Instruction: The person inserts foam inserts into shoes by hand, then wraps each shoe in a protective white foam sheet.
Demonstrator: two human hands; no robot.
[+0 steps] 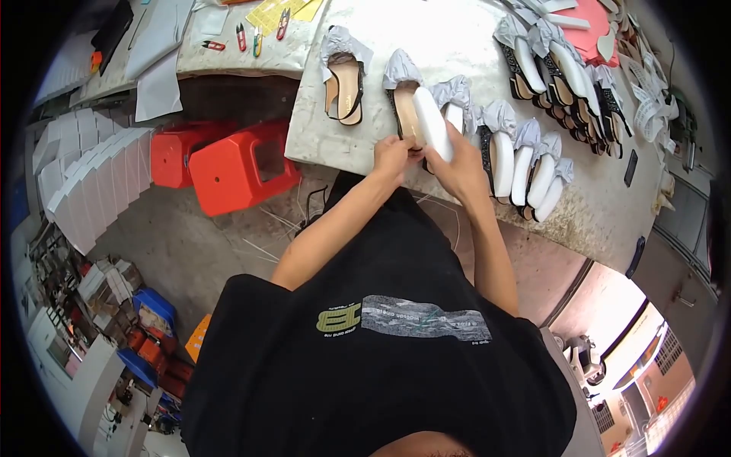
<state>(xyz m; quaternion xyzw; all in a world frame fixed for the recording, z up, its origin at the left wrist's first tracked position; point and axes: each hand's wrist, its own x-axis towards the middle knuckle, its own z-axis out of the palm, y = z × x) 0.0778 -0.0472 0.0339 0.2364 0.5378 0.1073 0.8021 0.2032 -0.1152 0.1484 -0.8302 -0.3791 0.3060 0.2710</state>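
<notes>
My right hand is closed around a long white shoe insert, which leans over the side of a black sandal. At the heel end of that sandal, the fingers of my left hand are pinched together, seemingly on its back strap; the exact grip is too small to make out. Grey-white tissue paper is stuffed in the sandal's toe. Just left of it stands another sandal with a bare tan insole. To the right, a row of sandals carries white inserts and tissue in the toes.
More black sandals are grouped at the table's right. Small thread snips and yellow sheets lie at the back left. Red stools stand below the table, beside stacked white boxes. A dark phone-like object lies on the right.
</notes>
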